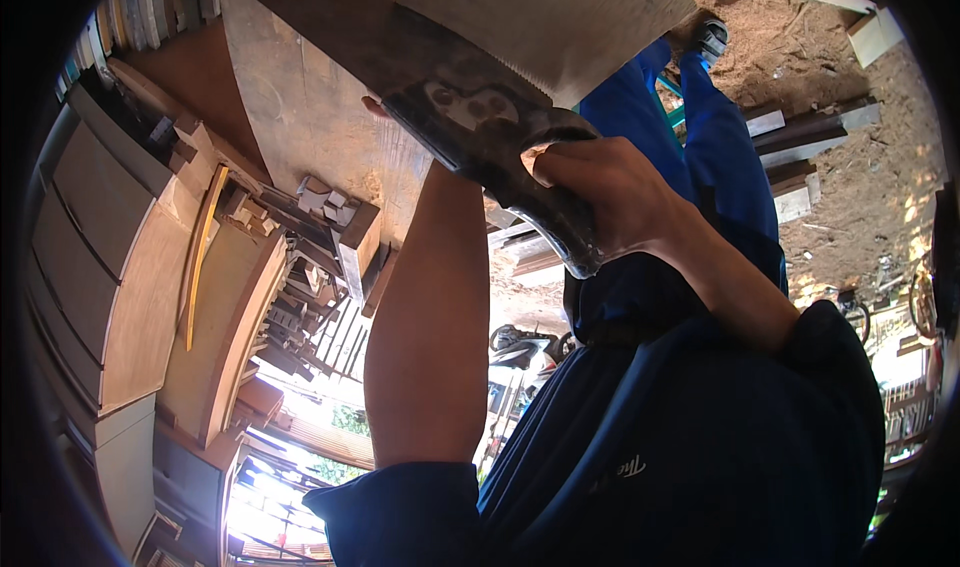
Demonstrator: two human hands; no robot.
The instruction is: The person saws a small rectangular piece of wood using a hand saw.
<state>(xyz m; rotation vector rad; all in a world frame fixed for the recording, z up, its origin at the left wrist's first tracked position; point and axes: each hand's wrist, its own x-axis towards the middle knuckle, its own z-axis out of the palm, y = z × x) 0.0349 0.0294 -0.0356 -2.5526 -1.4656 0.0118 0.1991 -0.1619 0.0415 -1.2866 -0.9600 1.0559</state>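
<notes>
My right hand (625, 192) is closed around the dark handle of a hand saw (455, 102). The saw's blade slants up and left, with its toothed edge along the upper right side. My left forearm reaches up behind the saw. Of my left hand (375, 108), only a fingertip shows past the saw's left edge, beside a pale wooden board (290, 92); the other fingers are hidden. A second flat wooden panel (560, 22) lies beyond the blade, at the top of the view.
Wooden drawers or cabinets (85, 227) stand at the left, with a yellow strip (205, 257) close by. Small wood offcuts (328, 202) sit near the board. Timber pieces (815, 132) lie on the sandy ground (840, 217) at right. A motorcycle (525, 352) is in the background.
</notes>
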